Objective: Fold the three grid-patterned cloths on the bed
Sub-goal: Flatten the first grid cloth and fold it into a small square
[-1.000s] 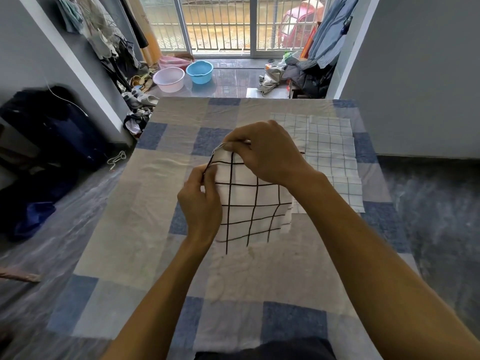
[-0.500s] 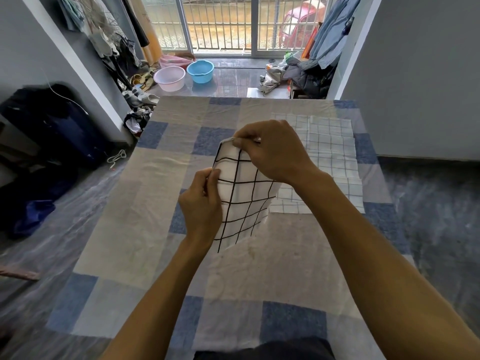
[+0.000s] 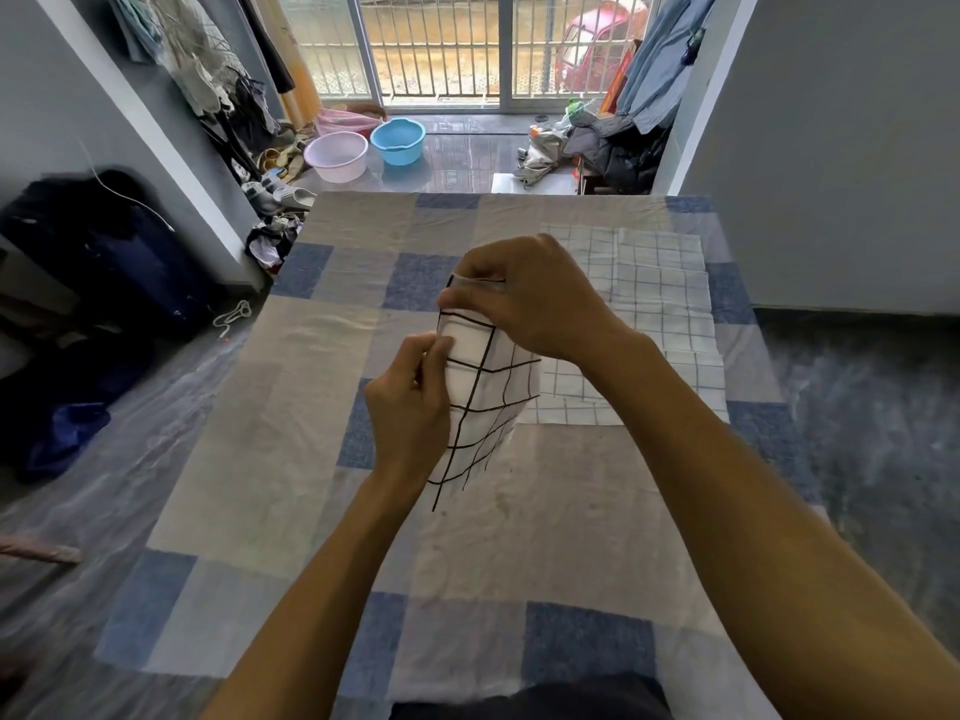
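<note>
Above the bed [image 3: 291,459], both the left hand [image 3: 410,407] and right hand [image 3: 535,298] pinch the black-grid cloth [image 3: 483,402] in closed fingers.

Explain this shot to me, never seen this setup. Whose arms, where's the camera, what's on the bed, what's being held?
No machine here: these are a person's two bare arms. The single camera is worn on the person's head and looks forward and down, so the wide lens bends the room's edges.

The surface is a bed covered with a blue and beige checked sheet. Both hands hold a white cloth with bold black grid lines lifted off the bed. The right hand pinches its top edge and the left hand grips its side edge lower down; the rest hangs loose.

Behind it, at the far right of the bed, lie pale cloths with a finer blue grid, spread flat and overlapping.

On the floor beyond stand a pink basin and a blue basin.
</note>
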A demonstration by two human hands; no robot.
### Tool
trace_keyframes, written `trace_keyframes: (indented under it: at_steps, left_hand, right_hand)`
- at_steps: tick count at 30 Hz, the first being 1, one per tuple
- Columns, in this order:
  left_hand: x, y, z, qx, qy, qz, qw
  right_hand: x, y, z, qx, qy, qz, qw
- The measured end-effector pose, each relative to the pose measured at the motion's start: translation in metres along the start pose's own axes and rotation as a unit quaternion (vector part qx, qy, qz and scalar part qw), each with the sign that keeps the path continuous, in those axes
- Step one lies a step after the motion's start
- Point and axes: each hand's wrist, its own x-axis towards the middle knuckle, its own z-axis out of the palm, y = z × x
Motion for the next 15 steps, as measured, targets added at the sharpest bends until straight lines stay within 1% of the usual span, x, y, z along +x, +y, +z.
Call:
trace_keyframes:
  at_steps: [7, 15]
  left_hand:
    - [-0.003, -0.01, -0.001, 0.016, -0.018, 0.032, 0.999]
    - [-0.013, -0.025, -0.002, 0.053, -0.054, 0.043, 0.996]
  right_hand:
    - [0.0, 0.009, -0.001, 0.002, 0.107, 0.003, 0.994]
    - [-0.005, 0.017, -0.01, 0.012, 0.162, 0.023, 0.986]
